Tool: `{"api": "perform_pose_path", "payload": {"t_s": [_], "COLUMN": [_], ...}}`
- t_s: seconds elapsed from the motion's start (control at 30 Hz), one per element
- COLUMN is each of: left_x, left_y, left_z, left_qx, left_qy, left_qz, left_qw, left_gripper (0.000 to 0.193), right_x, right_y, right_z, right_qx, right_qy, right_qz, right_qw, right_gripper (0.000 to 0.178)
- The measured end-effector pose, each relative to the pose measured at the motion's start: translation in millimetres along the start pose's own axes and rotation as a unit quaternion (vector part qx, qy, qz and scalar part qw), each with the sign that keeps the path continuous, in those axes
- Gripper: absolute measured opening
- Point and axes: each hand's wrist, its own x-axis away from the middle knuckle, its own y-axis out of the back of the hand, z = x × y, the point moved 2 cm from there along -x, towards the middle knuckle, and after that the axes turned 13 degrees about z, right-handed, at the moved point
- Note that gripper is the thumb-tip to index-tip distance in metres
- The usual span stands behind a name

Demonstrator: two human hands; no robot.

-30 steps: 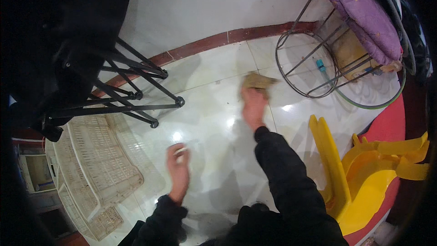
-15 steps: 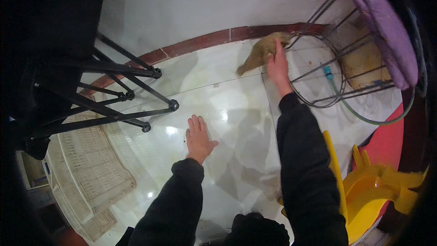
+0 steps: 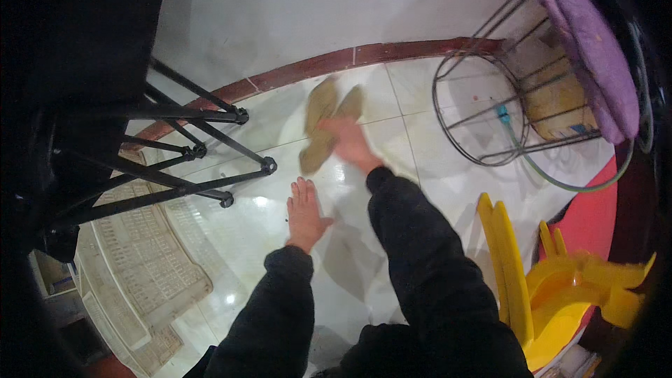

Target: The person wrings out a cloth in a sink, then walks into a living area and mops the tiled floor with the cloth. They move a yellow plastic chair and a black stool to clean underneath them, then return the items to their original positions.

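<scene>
My right hand (image 3: 348, 141) presses on a brown cloth (image 3: 323, 103) on the white tiled floor (image 3: 392, 220). Both the cloth and the hand are somewhat blurred, and the cloth lies bunched in uneven lobes beyond and left of the fingers. Nearer to me, my left hand (image 3: 306, 215) is spread flat on the tiles with its fingers stretched out and nothing in it.
Black folding-frame legs (image 3: 210, 122) stand at the left, above a whitish plastic crate (image 3: 147, 259). A wire-framed stool (image 3: 483, 161) with a purple cushion (image 3: 595, 49), a green hose (image 3: 560, 180) and a yellow plastic piece (image 3: 560, 301) occupy the right. A dark red skirting (image 3: 308, 66) edges the wall.
My right hand has swept the cloth left and toward me, away from the wire stool. The left hand has stayed in nearly the same place.
</scene>
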Motion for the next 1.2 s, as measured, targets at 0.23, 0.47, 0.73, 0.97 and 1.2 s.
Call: {"api": "perform_pose_path", "payload": {"t_s": [0.23,0.47,0.73,0.97,1.2], "left_x": [63,186,164,172,220], "left_y": [15,-53,-62,-79,-89], "left_z": [81,107,81,67,102], "left_qx": [0.234,0.456,0.568,0.549,0.539], "left_qy": [-0.082,-0.015,-0.023,-0.001,0.038], "left_qz": [0.004,-0.044,-0.149,-0.11,-0.121], "left_qw": [0.969,0.889,0.809,0.829,0.833], "left_gripper": [0.013,0.014,0.017,0.019,0.033], "right_x": [163,187,99,77,212], "right_y": [-57,43,76,-61,-119], "right_z": [109,55,-34,98,199], "right_qx": [-0.194,-0.398,0.165,0.192,-0.112], "right_qy": [-0.006,-0.085,-0.282,0.091,0.142], "right_qz": [0.255,-0.078,-0.113,-0.092,0.243], "right_qw": [0.947,0.91,0.938,0.973,0.953], "right_gripper": [0.049,0.045,0.048,0.033,0.043]}}
